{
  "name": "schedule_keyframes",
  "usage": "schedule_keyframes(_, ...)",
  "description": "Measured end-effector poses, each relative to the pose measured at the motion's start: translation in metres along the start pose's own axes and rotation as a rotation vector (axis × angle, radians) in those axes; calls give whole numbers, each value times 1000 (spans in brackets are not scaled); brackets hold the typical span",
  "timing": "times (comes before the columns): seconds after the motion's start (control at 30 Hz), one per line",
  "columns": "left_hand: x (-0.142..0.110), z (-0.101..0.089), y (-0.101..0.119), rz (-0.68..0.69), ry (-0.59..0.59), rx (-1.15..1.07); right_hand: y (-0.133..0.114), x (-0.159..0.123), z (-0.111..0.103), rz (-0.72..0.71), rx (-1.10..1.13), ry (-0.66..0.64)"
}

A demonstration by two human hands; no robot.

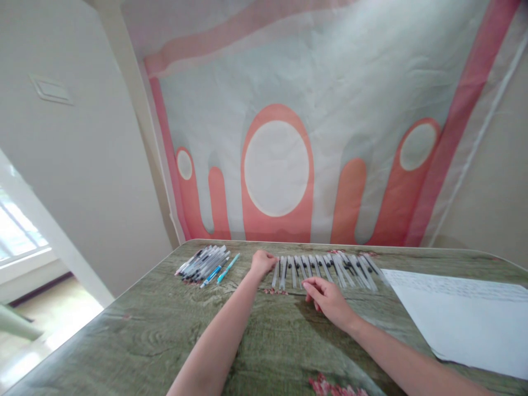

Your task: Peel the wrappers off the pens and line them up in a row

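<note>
A row of clear pens with black parts [328, 269] lies side by side on the table, most of them slightly slanted. My left hand [263, 263] is at the row's left end, its fingers pinched on the upper end of the leftmost pen [275, 273]. Close to the lower ends of the middle pens, my right hand [328, 298] hovers with loosely bent fingers. Nothing shows between those fingers, though their undersides are partly hidden. Left of my left hand, a heap of pens [203, 263] lies beside a blue pen [211, 276] and a turquoise pen [228, 268].
White paper sheets [466, 316] with lines of writing lie on the right of the wood-patterned table [157, 335]. Behind the table's far edge hangs a large printed backdrop [280, 71] in grey and coral. A window [18, 225] is at the far left.
</note>
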State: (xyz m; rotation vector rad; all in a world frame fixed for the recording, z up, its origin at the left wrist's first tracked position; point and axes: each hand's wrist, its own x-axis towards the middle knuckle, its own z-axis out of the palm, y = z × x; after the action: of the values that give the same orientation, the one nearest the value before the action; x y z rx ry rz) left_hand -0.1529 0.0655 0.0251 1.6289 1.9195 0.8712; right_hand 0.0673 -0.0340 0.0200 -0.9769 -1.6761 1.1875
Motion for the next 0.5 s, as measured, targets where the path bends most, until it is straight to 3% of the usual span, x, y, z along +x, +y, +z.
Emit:
schedule_keyframes(0.33, -18, -5, 1, 58, -31, -4, 3, 0, 1, 14, 71, 38)
schedule_keyframes(0.5, -27, -17, 19, 173, -61, -40, 7, 2, 1, 25, 90, 70)
